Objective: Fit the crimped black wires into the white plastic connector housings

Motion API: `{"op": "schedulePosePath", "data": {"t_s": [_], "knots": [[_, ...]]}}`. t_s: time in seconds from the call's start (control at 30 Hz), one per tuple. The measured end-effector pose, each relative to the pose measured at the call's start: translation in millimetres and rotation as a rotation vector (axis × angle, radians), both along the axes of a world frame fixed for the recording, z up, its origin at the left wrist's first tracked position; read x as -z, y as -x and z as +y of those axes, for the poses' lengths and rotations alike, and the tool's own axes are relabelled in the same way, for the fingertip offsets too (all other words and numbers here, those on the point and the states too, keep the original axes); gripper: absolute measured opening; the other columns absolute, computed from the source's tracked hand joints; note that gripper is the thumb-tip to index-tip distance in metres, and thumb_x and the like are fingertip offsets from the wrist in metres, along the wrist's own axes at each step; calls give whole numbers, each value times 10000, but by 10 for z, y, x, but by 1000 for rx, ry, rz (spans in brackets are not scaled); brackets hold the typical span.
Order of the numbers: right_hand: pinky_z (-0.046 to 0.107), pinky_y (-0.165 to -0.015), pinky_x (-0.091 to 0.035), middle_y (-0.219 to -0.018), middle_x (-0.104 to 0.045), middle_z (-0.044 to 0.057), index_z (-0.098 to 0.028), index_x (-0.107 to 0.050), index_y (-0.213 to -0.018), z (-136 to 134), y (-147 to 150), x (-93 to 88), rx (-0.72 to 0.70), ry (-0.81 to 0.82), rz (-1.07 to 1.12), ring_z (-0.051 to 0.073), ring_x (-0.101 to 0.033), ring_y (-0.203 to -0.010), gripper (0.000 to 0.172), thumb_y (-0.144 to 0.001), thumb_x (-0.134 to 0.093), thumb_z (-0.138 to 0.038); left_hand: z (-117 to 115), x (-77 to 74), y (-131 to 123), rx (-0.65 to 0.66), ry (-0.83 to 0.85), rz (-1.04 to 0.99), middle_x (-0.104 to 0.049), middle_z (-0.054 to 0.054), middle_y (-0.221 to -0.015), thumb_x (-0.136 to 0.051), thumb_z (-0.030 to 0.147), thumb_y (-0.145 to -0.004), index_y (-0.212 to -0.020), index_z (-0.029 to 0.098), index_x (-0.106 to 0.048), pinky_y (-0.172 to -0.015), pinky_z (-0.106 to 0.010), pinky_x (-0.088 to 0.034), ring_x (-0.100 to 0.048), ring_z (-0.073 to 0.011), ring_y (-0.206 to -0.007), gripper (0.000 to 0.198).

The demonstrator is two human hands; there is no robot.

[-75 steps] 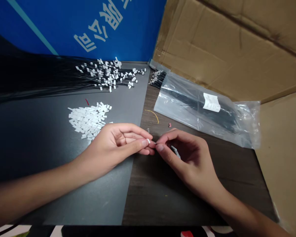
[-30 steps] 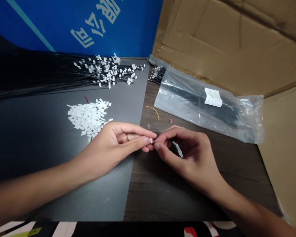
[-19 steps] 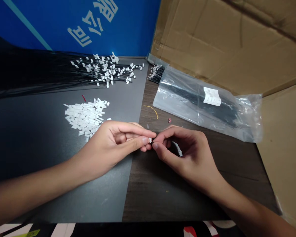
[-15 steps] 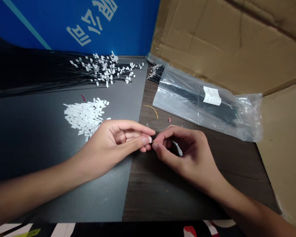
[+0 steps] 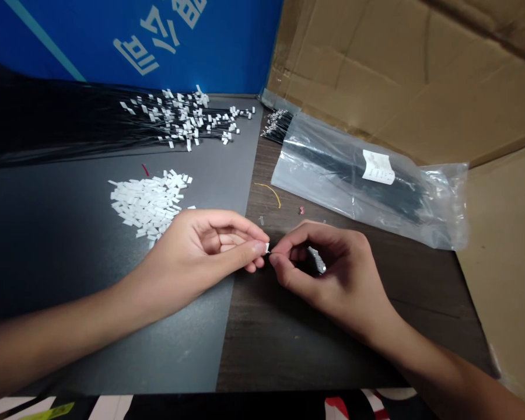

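My left hand (image 5: 219, 248) pinches a small white connector housing (image 5: 267, 248) between thumb and fingertips. Facing it, my right hand (image 5: 328, 262) is closed, thumb against forefinger, on the end of a thin wire, mostly covered by the fingers. The fingertips of both hands almost meet, and the wire end is at the housing; how far it sits inside cannot be made out. Within the curl of my right hand shows a dark bundle with silvery tips (image 5: 317, 261). Left of my left hand lies a heap of white connector housings (image 5: 149, 201).
Black wires with white ends (image 5: 188, 119) lie at the back left. A clear plastic bag (image 5: 350, 169) of black wires rests at the right, by a cardboard wall (image 5: 376, 70). A blue panel (image 5: 91, 41) stands behind. A yellow wire scrap (image 5: 270, 193) lies mid-table.
The left fingertips have shifted slightly left, so more of the white housing shows. My right hand keeps its pinch almost unmoved. The view has tilted a little.
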State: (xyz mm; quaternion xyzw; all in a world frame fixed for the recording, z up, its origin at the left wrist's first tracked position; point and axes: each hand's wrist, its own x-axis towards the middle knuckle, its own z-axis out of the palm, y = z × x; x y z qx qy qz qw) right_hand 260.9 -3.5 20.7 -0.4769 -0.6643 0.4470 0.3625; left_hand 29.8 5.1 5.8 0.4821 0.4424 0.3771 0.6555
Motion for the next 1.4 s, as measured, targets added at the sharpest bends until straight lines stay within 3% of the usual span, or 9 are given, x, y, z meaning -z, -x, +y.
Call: {"op": "schedulePosePath", "data": {"t_s": [0.27,0.6,0.87,1.13,1.4], "knots": [[278,-679,-589,-831,-872,23,-214,-875,-874,-23,14,39,3,-54,2,152,-735,-709,111,-957,-859,-142,3,4,-6,-46,-32,42,-887,-15,-737,-962,234,-867,-888,233,-941,-713,-174,-683,-848,-170,-713,30],[227,-620,-571,-789,-852,12,-201,-844,-855,-26,24,0,0,27,22,131,-716,-656,97,-939,-838,-154,-14,-4,-27,21,-24,7,-885,-4,-789,-958,205,-890,-958,214,-901,-746,-183,-690,-846,-158,-757,89],[181,-592,-580,-786,-881,16,-192,-873,-870,-23,43,5,17,63,95,117,-739,-632,98,-912,-915,-114,-24,2,-20,-1,-31,13,-872,-16,-794,-974,215,-907,-969,200,-883,-736,-170,-669,-822,-149,-761,111],[146,-654,-623,-817,-905,28,-180,-897,-890,-13,28,25,12,75,129,110,-795,-682,108,-899,-931,-78,-46,103,-5,-52,-88,14,-856,8,-768,-965,213,-924,-965,247,-933,-704,-170,-640,-809,-151,-729,62],[146,-662,-632,-811,-883,12,-177,-866,-878,-35,48,-3,16,41,115,106,-790,-682,110,-900,-887,-72,-22,-34,-52,-43,-55,78,-858,3,-734,-922,257,-873,-902,245,-915,-675,-171,-649,-802,-155,-690,32]]}}
